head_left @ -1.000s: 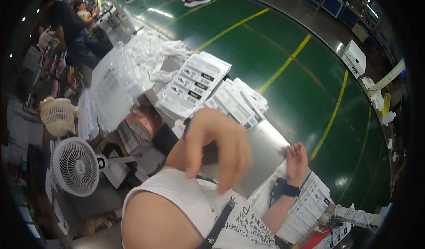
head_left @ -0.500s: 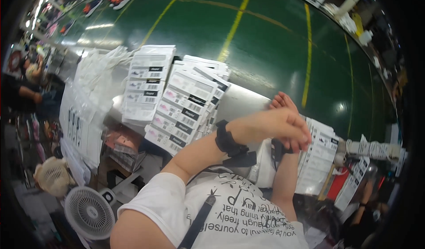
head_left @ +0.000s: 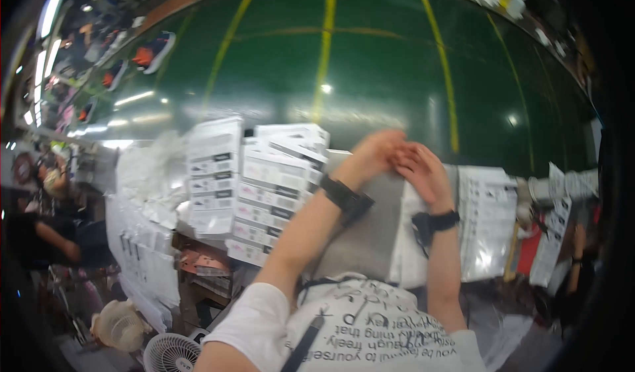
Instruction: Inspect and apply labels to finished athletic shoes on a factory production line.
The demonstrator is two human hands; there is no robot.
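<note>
My left hand (head_left: pixel 378 152) and my right hand (head_left: pixel 426 176) meet at the fingers, above the metal edge of the green-topped table. Each wrist wears a black strap. The right fingers are stretched out, with the palm partly showing and no object in it. Blur and overlap hide how far the left fingers are bent. To the left of my left forearm lie stacks of printed label sheets (head_left: pixel 268 196), some with pink shoe pictures. Beside my right wrist are more printed sheets (head_left: pixel 488 206), partly under shiny clear plastic.
The green table (head_left: pixel 377 61) has yellow lines across it. Dark shoes with orange parts (head_left: pixel 153 53) stand at its far left. White plastic bags (head_left: pixel 153 167) lie left of the sheets. A fan (head_left: pixel 172 353) is low on the left. Other people's arms show at both sides.
My left hand has come off my right wrist and moved away from me, to where the fingers of both hands meet. The head view has also turned.
</note>
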